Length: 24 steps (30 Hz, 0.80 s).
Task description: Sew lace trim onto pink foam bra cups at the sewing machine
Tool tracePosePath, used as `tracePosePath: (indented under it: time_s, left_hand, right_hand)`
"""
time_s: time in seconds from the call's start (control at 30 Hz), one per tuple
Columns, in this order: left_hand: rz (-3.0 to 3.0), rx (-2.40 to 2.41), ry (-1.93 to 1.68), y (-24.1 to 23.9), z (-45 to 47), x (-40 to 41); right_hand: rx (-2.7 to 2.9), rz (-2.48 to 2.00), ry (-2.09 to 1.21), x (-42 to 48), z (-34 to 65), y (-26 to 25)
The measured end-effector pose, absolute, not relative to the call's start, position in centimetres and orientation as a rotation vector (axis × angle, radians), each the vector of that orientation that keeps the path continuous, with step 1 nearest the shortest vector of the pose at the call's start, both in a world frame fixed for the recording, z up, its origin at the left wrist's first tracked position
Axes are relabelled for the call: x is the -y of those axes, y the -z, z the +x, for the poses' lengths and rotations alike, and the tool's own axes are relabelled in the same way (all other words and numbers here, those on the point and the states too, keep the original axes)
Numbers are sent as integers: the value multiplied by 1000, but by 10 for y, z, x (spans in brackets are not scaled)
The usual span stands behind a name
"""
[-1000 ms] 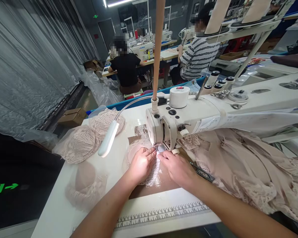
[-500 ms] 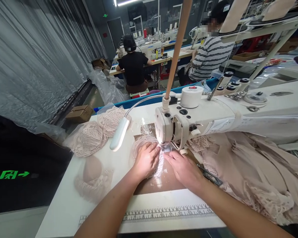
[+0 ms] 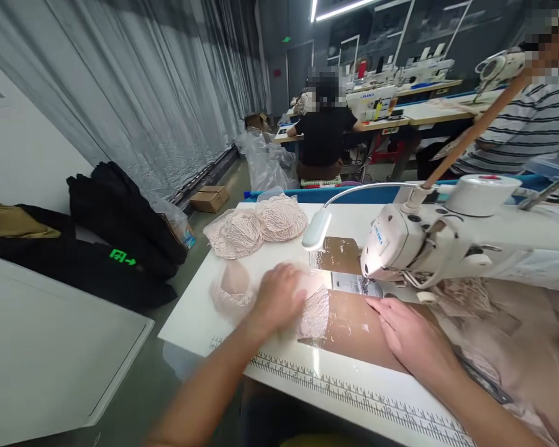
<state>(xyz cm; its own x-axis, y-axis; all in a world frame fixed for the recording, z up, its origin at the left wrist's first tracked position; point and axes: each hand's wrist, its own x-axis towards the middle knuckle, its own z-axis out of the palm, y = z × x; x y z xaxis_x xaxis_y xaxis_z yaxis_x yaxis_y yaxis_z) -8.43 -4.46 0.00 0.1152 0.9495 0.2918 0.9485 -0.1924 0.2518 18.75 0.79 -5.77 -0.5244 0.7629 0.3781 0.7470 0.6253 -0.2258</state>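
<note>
My left hand [image 3: 279, 297] lies on a pink lace bra cup [image 3: 315, 310] on the white sewing table [image 3: 195, 316], left of the needle; the hand is smeared by motion, so its fingers do not show clearly. Flat on the brown plate [image 3: 354, 323] in front of the sewing machine [image 3: 428, 242] rests my right hand [image 3: 407, 335], fingers stretched out and holding nothing. Another lace cup [image 3: 228, 292] lies just left of my left hand.
Two more lace cups [image 3: 256, 226] sit at the table's far left. A lamp on a bent arm [image 3: 315, 228] hangs over the table. Pink fabric [image 3: 517, 323] is heaped on the right. A printed ruler [image 3: 354, 391] runs along the front edge. Two people sew at tables behind.
My left hand has slid the lace cup leftward, away from the needle. My right hand has flattened on the plate. My view has swung to the left.
</note>
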Motion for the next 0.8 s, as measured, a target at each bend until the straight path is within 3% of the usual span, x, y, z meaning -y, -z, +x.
tracePosePath:
  time_s: [0.13,0.23,0.37,0.5,0.63,0.8]
  left_hand:
    - [1726,-2540,-950,5,-167,86]
    - [1447,-2511,-1090,19,-207,113]
    - [1332,-2332,-1234,27,-209,145]
    - [1103,-1605,-1594,9,-170,163]
    - [1241,-1174,-1355,-18,-116,158]
    - [1650,-1148,-991,-24,-64,119]
  right_hand:
    - [2413,-1226,-81,-7,188,57]
    - [2378,-1210,-233,-6,189,52]
    - [2289,-1124,-665,3,193,35]
    - [2129,-1001,-1283,21,189,18]
    - [1822,-659,-1789,48,162,10]
    - [1139,-508,-2266,80,135,15]
